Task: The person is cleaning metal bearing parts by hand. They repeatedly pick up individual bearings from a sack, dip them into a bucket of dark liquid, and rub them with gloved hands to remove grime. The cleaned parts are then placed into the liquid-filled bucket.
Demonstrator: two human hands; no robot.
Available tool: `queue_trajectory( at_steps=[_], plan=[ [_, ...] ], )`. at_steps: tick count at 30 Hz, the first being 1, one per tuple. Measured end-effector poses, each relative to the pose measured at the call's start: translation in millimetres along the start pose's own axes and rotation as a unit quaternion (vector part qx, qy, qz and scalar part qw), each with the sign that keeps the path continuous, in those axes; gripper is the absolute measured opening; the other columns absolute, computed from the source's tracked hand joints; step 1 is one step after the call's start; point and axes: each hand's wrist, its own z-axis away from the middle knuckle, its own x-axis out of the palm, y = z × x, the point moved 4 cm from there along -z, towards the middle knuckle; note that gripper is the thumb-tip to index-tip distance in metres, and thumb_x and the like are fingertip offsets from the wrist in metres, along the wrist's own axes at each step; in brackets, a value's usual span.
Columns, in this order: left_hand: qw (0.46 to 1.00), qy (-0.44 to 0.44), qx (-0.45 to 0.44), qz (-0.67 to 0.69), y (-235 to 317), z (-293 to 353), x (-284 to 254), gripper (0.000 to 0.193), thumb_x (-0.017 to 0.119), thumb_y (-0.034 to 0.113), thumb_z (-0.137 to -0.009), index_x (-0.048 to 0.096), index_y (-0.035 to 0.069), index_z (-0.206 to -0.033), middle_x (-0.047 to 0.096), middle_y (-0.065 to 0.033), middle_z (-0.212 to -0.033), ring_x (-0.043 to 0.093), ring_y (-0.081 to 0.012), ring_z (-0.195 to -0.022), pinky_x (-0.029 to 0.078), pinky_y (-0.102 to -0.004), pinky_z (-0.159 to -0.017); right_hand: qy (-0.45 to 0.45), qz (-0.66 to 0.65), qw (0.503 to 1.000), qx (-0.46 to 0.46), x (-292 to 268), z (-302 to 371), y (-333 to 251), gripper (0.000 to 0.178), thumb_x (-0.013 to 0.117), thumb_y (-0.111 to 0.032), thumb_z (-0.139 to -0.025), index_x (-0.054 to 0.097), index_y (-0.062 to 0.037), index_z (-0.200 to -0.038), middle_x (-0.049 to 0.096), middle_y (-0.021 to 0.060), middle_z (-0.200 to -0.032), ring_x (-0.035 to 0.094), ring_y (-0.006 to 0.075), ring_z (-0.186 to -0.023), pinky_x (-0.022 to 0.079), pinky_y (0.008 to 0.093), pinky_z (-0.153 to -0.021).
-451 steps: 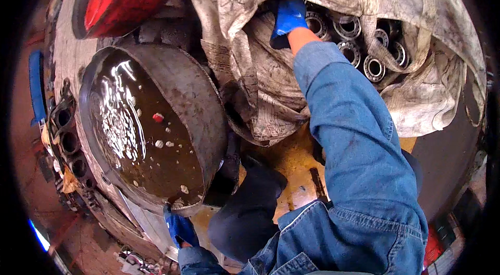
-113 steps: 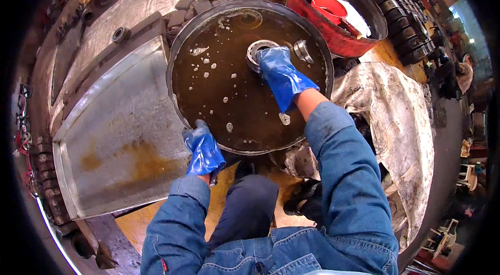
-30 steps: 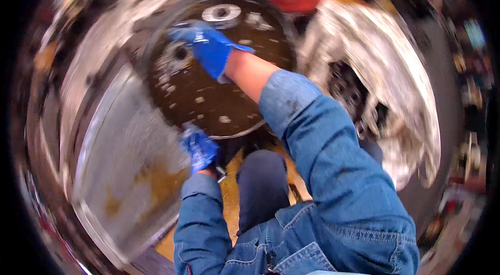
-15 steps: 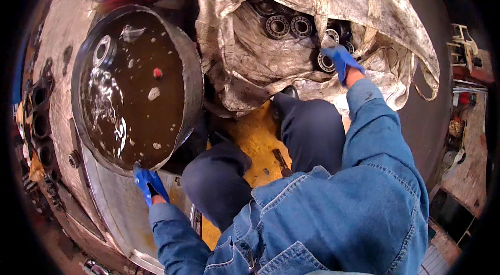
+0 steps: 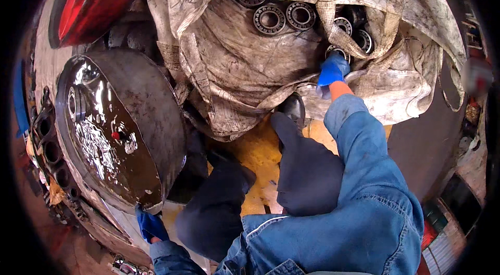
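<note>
My right hand (image 5: pixel 334 71), in a blue glove, is closed with its fingers on the near edge of a roller bearing (image 5: pixel 339 51). That bearing lies at the mouth of a dirty white woven sack (image 5: pixel 245 74), partly covered by the hand. Other bearings (image 5: pixel 300 16) rest in the sack's folds, some under its straps. At the near rim of a round metal tub (image 5: pixel 151 85), my gloved left hand (image 5: pixel 151 224) grips the edge, its fingers partly hidden. Murky brown liquid (image 5: pixel 112 155) fills the tub. A bearing (image 5: pixel 76 103) shows at its far left side, and a small red thing (image 5: pixel 115 135) is in the liquid.
A red drum-like container (image 5: pixel 99 2) stands beyond the tub. Metal plates with round holes (image 5: pixel 49 145) lie along the left. My legs straddle a yellow surface (image 5: pixel 250 145), and a dark shoe (image 5: pixel 293 110) touches the sack's near edge.
The view has shifted, moving the tub lower and left. My right hand has closed on the near bearing's edge; my left hand stays at the tub's rim.
</note>
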Motion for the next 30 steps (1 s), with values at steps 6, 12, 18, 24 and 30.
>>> queue_trajectory(
  at_steps=[6, 12, 18, 24, 30],
  plan=[
    [0.994, -0.042, -0.011, 0.099, -28, -22, -9, 0.039, 0.053, 0.021, -0.098, 0.054, 0.007, -0.135, 0.062, -0.0102, -0.126, 0.060, -0.0218, -0.107, 0.051, -0.0338, -0.091, 0.032, -0.079, 0.989, -0.123, -9, -3, 7, 0.034, 0.073, -0.030, -0.078, 0.072, -0.0069, -0.102, 0.070, 0.0196, -0.113, 0.069, 0.0408, -0.102, 0.056, 0.0432, -0.086],
    [0.959, 0.067, -0.074, 0.265, 9, -16, 12, 0.044, 0.049, 0.005, -0.093, 0.053, 0.001, -0.137, 0.062, -0.0160, -0.129, 0.058, -0.0278, -0.117, 0.046, -0.0369, -0.102, -0.279, -0.535, 0.760, -0.239, -61, 100, -22, 0.043, 0.065, -0.024, -0.089, 0.061, -0.0004, -0.125, 0.068, 0.0072, -0.114, 0.065, 0.0211, -0.099, 0.051, 0.0371, -0.092],
    [0.872, 0.190, 0.271, -0.362, -42, -63, -19, 0.031, 0.057, 0.010, -0.088, 0.064, -0.001, -0.116, 0.070, -0.0192, -0.108, 0.066, -0.0310, -0.102, 0.052, -0.0396, -0.088, -0.365, -0.515, 0.676, -0.381, -183, 233, -107, 0.041, 0.065, -0.022, -0.090, 0.060, 0.0000, -0.124, 0.068, 0.0085, -0.111, 0.066, 0.0216, -0.100, 0.052, 0.0367, -0.092],
    [0.942, 0.233, 0.109, -0.214, -76, -61, -37, 0.030, 0.067, 0.021, -0.081, 0.067, 0.003, -0.104, 0.072, -0.0226, -0.101, 0.070, -0.0401, -0.094, 0.056, -0.0454, -0.077, -0.582, -0.435, 0.504, -0.466, -218, 485, -252, 0.040, 0.066, -0.020, -0.090, 0.060, 0.0004, -0.124, 0.069, 0.0098, -0.109, 0.067, 0.0220, -0.102, 0.053, 0.0363, -0.092],
    [0.889, 0.286, 0.010, 0.358, -45, -50, 12, 0.030, 0.058, 0.021, -0.092, 0.066, -0.002, -0.110, 0.071, -0.0187, -0.101, 0.069, -0.0315, -0.083, 0.057, -0.0428, -0.070, -0.590, -0.359, 0.494, -0.528, -132, 609, -361, 0.019, 0.061, -0.020, -0.090, 0.070, -0.0048, -0.098, 0.068, 0.0036, -0.089, 0.061, 0.0132, -0.076, 0.046, 0.0260, -0.069]
  ],
)
